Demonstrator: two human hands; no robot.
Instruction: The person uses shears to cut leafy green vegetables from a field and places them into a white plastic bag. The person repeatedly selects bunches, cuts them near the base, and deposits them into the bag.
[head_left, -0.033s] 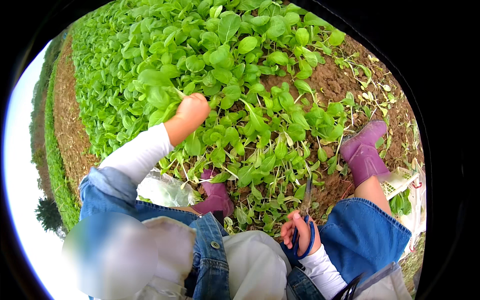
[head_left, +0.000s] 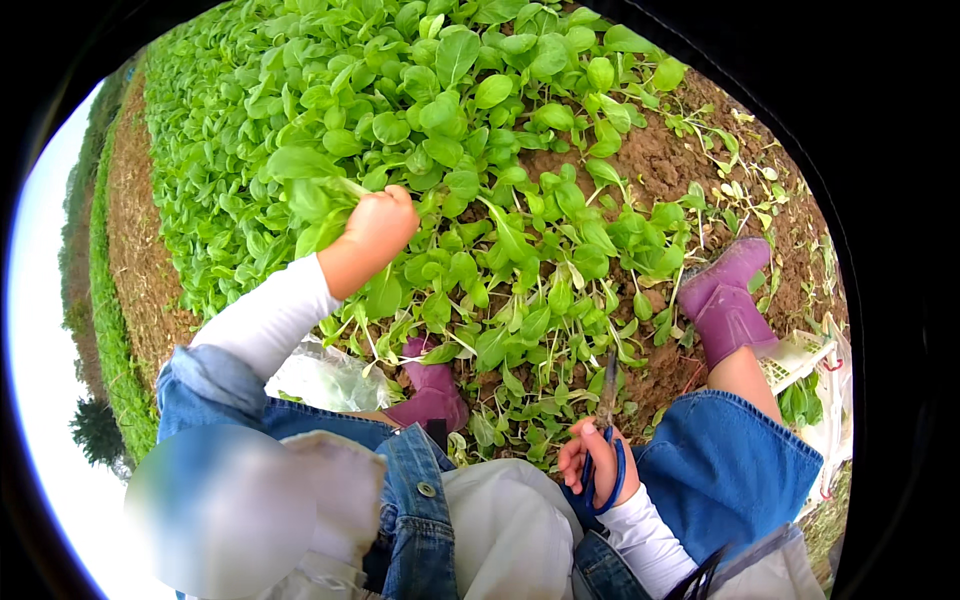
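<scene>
My left hand (head_left: 382,228) is closed in a fist around the stems of a leafy green plant (head_left: 305,190), whose leaves hang out to the left over the bed. In my right hand (head_left: 600,462), low near my lap, is a pair of scissors (head_left: 609,400) with blue handles. Their blades point away from me, over the cut stems, and look nearly together. Under and between my hands grow and lie many leafy greens (head_left: 520,235), some with pale stems and yellowed leaves.
A dense green bed (head_left: 230,130) spreads ahead and left. Brown soil (head_left: 660,160) shows at the right. My purple boots (head_left: 728,300) stand on either side of the nearer greens. A clear plastic bag (head_left: 330,380) lies by the left boot; a pale crate (head_left: 800,360) sits at the far right.
The leaves in my left hand have swung slightly, and that forearm has shifted a little to the left. My right hand and the scissors have moved slightly left.
</scene>
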